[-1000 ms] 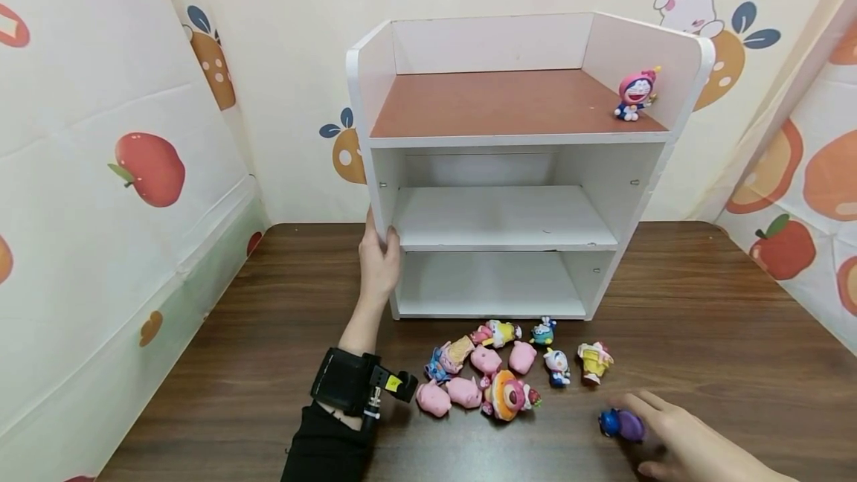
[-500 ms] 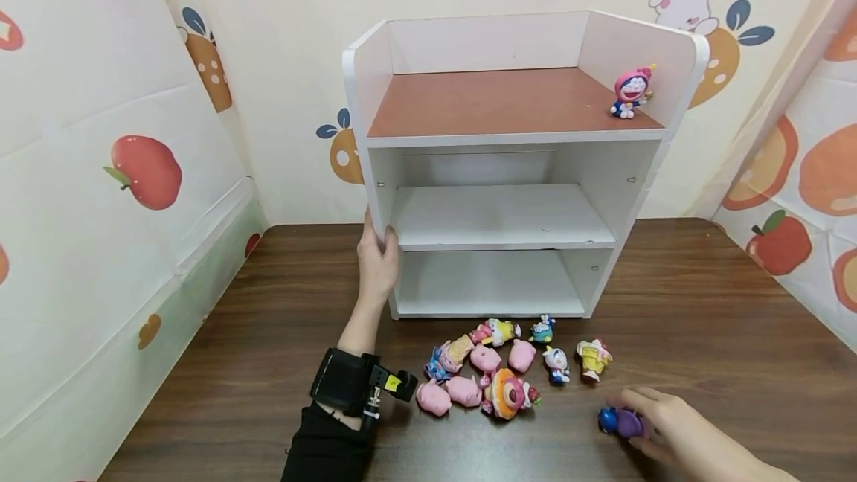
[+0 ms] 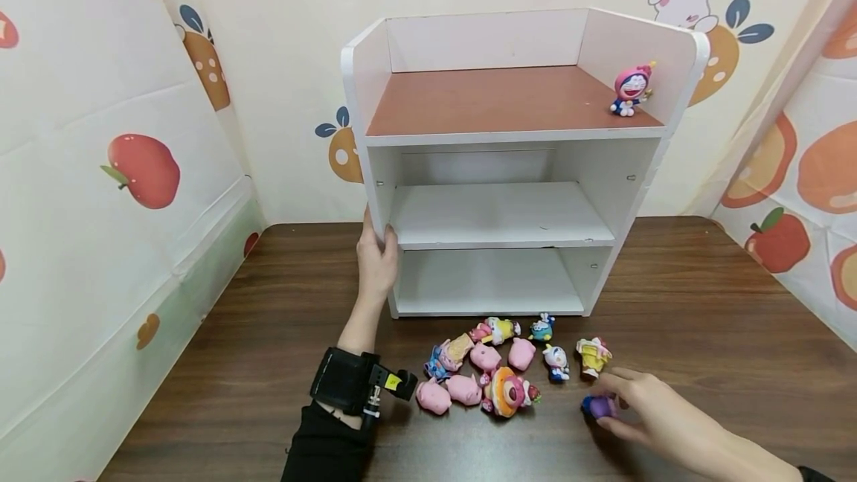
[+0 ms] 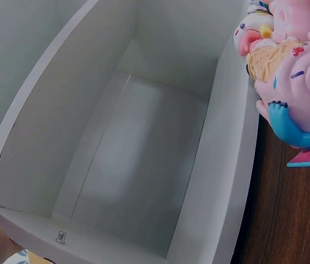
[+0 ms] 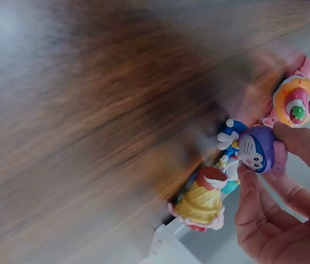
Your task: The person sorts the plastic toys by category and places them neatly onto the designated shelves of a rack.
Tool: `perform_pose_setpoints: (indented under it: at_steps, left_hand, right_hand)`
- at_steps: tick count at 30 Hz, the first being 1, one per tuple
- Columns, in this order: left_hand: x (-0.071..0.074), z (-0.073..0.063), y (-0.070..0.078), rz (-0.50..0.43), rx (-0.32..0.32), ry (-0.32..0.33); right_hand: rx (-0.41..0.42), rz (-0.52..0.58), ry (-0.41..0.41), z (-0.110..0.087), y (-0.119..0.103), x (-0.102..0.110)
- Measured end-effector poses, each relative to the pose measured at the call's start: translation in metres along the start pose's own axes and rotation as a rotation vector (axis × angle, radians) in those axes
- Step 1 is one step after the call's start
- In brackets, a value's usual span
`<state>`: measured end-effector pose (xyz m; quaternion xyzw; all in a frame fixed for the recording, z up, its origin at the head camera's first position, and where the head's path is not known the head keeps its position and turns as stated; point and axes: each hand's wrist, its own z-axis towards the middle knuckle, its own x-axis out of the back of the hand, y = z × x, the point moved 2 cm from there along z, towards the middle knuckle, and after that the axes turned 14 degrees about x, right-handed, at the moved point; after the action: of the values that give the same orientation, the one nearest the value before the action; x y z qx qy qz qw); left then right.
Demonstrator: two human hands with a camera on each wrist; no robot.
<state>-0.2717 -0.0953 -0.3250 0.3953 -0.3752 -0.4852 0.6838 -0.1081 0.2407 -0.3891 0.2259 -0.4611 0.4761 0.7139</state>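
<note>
My left hand [image 3: 378, 262] grips the left side edge of a small white shelf unit [image 3: 515, 139], its thumb on the front. In the right wrist view my right hand [image 5: 287, 203] pinches a figurine [image 5: 256, 148] with a purple hood, a white whiskered face and a blue body. In the head view that hand [image 3: 646, 411] is at the right front of the table, and the figurine [image 3: 600, 406] is partly hidden by the fingers. Just behind it lies a yellow ice-cream-cone figurine [image 3: 593, 357]. A pink-hooded figurine [image 3: 631, 91] stands on the brown top shelf at the right.
Several figurines lie before the shelf unit, among them pink pigs [image 3: 464, 390], an orange-ringed pink figurine [image 3: 507, 393], a white-and-blue one [image 3: 556, 363] and a small blue one [image 3: 542, 327]. Printed cloth walls [image 3: 288, 80] enclose the wooden table [image 3: 710, 303].
My right hand has taken hold of the purple-hooded figurine and moved it slightly left and away from me. My left hand stays on the shelf unit.
</note>
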Motion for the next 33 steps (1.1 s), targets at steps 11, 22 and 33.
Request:
perform_pose_setpoints:
  at_steps: [11,22,33]
  left_hand:
    - [-0.001,0.0,-0.001,-0.002,0.014,-0.008]
    - [0.001,-0.001,0.0,-0.014,0.007,0.003]
    - [0.0,-0.001,0.0,-0.005,-0.003,0.006]
  right_hand:
    - [-0.171,0.007,-0.026,0.009,0.003,-0.007]
    - [-0.175,0.0,0.028,0.016,0.009,-0.004]
    - [-0.048,0.03,-0.102,0.029,0.008,0.02]
